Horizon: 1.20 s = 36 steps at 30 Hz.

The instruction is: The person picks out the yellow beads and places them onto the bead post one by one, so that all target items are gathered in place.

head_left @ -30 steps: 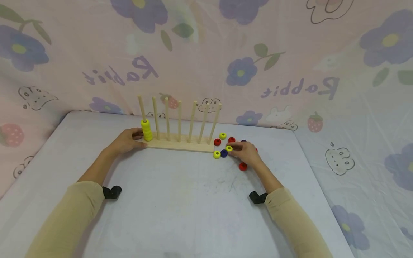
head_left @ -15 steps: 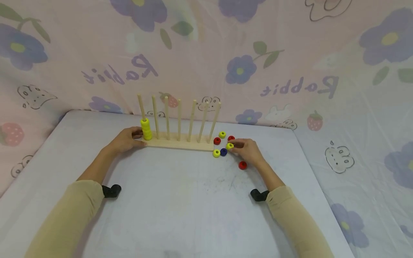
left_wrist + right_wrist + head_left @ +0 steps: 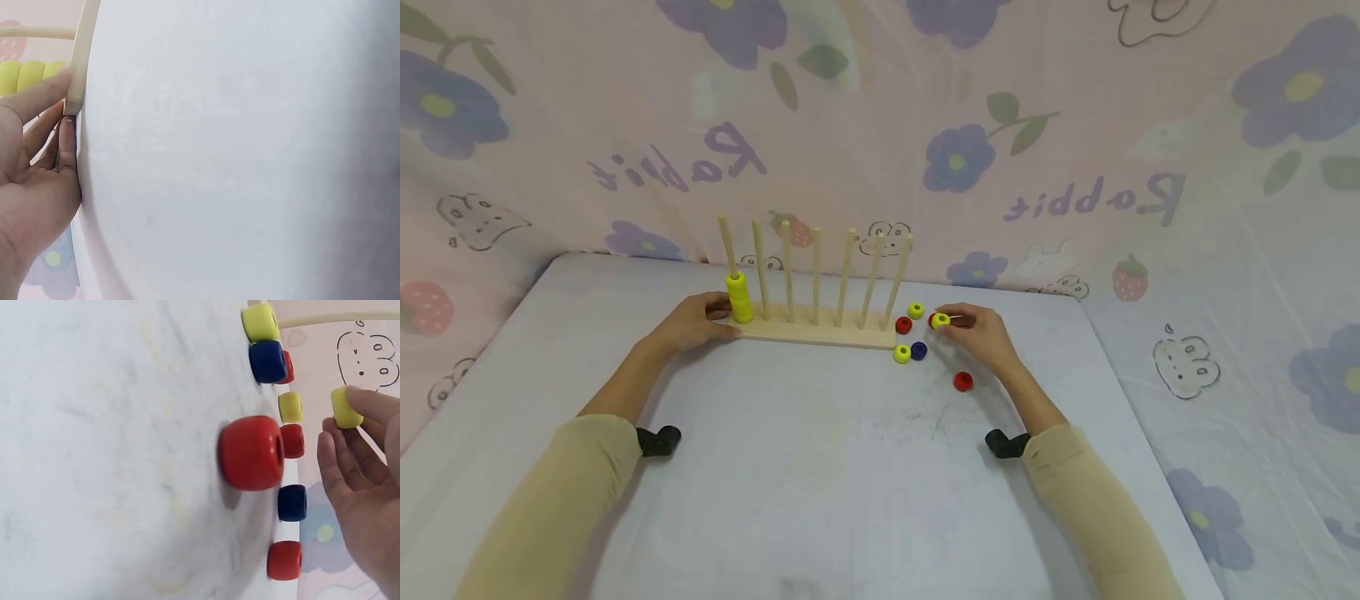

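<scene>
Pinching yellow bead [image 3: 941, 321] in right hand [image 3: 982, 333], left hand [image 3: 695, 323] gripping peg rack [image 3: 816, 336] at end

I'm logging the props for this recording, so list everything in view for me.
Table: 1, white, centre
Board: 1, pale wood, on the table
Rods: 7, pale wood, along the board
Stacked beads: several, yellow, on the leftmost rod
Red beads: 4, red, loose, right of board
Blue beads: 2, dark blue, loose, same side
Yellow beads: 2, yellow, loose, same side
Held bead: 1, yellow, off the table
Backdrop: pinkish, purple flowers, behind
Wrist pieces: 2, black, one per wrist
Sleeves: 2, beige, forearms
Left grip: 1, bare, holding board's left end
Right grip: 1, bare, pinching held bead
</scene>
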### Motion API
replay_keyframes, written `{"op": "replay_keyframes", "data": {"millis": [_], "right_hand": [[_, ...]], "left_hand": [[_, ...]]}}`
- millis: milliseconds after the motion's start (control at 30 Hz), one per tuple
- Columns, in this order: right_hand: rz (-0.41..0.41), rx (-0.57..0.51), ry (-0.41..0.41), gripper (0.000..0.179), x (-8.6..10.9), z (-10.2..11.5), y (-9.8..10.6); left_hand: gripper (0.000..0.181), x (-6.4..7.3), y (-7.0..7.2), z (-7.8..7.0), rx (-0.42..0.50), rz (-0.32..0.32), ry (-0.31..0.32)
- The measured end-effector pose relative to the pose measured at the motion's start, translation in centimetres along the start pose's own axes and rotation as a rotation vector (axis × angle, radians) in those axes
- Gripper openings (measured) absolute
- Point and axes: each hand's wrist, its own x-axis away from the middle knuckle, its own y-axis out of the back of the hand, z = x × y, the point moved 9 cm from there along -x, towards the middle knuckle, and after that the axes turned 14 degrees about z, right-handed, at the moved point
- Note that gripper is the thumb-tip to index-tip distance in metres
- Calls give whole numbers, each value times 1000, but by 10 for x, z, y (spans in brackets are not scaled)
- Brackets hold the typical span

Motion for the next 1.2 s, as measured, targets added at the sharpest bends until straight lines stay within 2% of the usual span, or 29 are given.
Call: {"op": "replay_keyframes", "data": {"millis": [100,467,600,1200], "right_hand": [[-7,8,38,32,-4,7,2],[-45,17,63,34,-8,33,18],[-72,15,98,35,-11,45,27],[-94,-6,240,32,-19,98,50]], "left_hand": [[81,2,1,3,4,-5,9],[81,1,-1,5,14,-5,1],[82,1,0,5,10,-2,6],[82,-3,0,3,1,3,14]]}}
